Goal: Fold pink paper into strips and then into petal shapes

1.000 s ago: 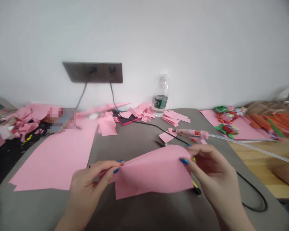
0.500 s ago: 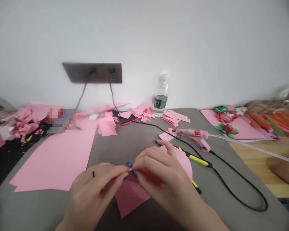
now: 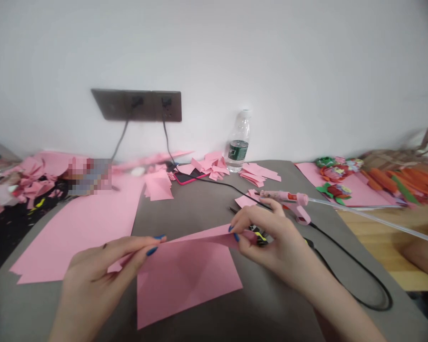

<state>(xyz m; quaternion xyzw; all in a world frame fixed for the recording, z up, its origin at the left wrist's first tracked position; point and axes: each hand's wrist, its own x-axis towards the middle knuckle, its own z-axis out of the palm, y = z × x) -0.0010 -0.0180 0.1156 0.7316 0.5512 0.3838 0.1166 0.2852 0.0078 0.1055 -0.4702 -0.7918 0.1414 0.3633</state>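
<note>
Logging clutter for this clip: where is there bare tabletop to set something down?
Bare grey tabletop lies between the large pink sheets, phone and held pink sheet, and inside the loop of black cable. Crowded: along the wall around the bottle, and near the right hand and glue gun.

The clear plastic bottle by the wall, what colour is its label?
Dark green with pale markings; the label band shows in the head view.

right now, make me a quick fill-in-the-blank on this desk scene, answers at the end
The left hand and right hand hold ____-coloured paper.
The nails are painted ____.
The socket panel holds ____ plugs.
The glue gun lies nearer the ____ hand.

Missing words: pink; blue; two; right
</note>
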